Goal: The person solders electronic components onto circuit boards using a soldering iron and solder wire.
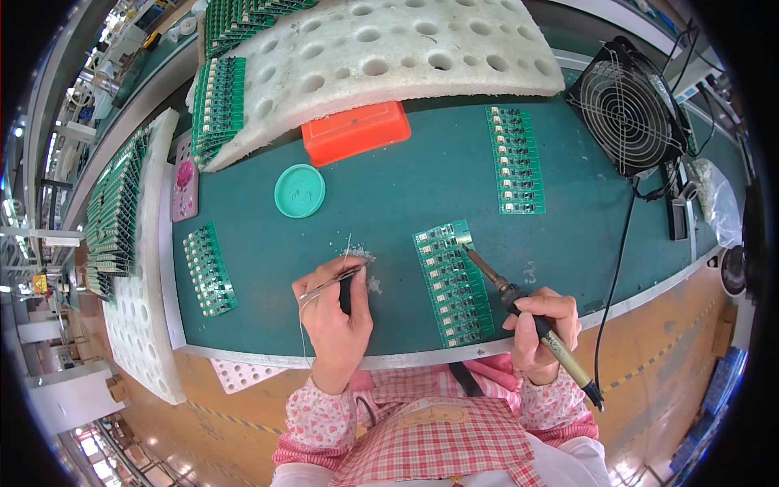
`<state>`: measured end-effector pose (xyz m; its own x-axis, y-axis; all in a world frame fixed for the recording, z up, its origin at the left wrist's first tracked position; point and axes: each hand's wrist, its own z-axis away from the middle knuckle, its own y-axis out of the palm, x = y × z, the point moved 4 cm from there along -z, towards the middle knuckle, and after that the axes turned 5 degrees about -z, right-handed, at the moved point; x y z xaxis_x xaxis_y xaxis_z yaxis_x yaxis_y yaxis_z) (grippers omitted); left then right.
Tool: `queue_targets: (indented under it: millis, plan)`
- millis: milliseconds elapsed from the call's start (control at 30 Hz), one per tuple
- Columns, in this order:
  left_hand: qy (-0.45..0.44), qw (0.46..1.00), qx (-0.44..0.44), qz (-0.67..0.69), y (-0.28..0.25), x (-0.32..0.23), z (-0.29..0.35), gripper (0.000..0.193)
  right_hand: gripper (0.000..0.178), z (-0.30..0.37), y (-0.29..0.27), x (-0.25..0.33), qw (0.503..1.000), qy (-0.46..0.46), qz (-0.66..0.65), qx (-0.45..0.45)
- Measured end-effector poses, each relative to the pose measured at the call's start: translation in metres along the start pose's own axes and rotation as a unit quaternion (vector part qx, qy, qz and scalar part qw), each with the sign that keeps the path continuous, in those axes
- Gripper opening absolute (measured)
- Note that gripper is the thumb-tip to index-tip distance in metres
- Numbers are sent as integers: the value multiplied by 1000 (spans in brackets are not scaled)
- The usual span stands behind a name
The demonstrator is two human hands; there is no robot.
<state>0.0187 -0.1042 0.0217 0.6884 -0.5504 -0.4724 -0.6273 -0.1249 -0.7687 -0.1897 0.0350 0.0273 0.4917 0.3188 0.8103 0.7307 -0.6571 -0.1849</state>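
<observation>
My right hand (pixel 544 329) grips a soldering iron (pixel 493 277) by its handle. The iron's tip meets, or nearly meets, the upper right corner of a green circuit board panel (pixel 454 284), which lies slightly tilted on the mat. Left of that panel, my left hand (pixel 334 316) is closed around metal tweezers (pixel 329 282). A thin wire (pixel 302 331), which looks like solder, also runs through its fingers. The tweezer tips are beside a small heap of tiny clear pieces (pixel 357 250); whether they pinch one is too small to tell.
Further board panels lie at right (pixel 516 161) and left (pixel 209 269). A round green lid (pixel 299 191) and a red box (pixel 357 134) sit before a holed white foam block (pixel 381 49) bearing stacked panels. A black fan (pixel 626 109) stands far right; the iron's cord (pixel 618 276) crosses the mat.
</observation>
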Motion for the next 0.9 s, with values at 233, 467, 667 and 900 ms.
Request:
queue_targets:
  millis: [233, 467, 667, 900]
  plan:
    - [4, 1000, 2, 4, 2, 0, 0, 12, 20, 1, -1, -1, 1000, 10, 6, 6]
    - [15, 1000, 2, 0, 2, 0, 1, 13, 20, 2, -1, -1, 1000, 9, 1, -1]
    - [25, 1000, 2, 2, 0, -2, 1, 13, 20, 1, -2, -1, 1000, -2, 5, -2]
    - [-9, 987, 66, 145, 11, -35, 6, 16, 20, 4, -7, 3, 1000, 6, 0, 1]
